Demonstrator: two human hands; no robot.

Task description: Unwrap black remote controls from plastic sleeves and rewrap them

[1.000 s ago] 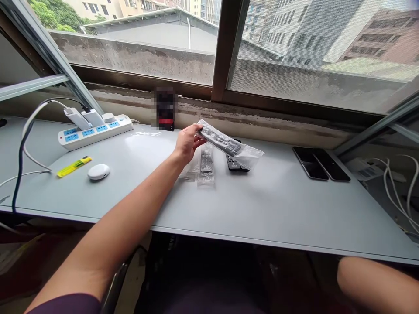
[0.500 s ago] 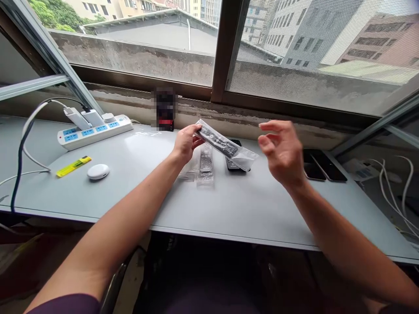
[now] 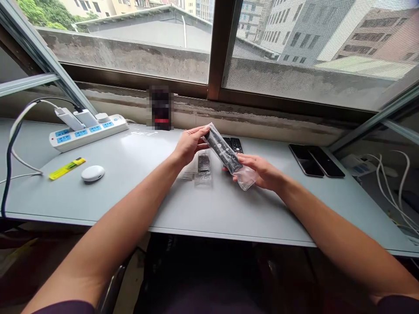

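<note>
A black remote control in a clear plastic sleeve is held tilted above the desk, its upper end to the left. My left hand pinches that upper end between thumb and fingers. At the lower end, my right hand is closed around the remote and the loose part of the sleeve. Beneath lies another bagged remote on the desk, just right of my left hand. Unwrapped black remotes lie behind the held one, partly hidden by it and my right hand.
On the white desk, a power strip with plugs, a yellow packet and a white round case are at left. Two phones lie at right. A blurred dark object stands by the window.
My right hand has come left and down and taken hold of the sleeved remote's lower end. The remote now slopes more steeply. The view has shifted slightly.
</note>
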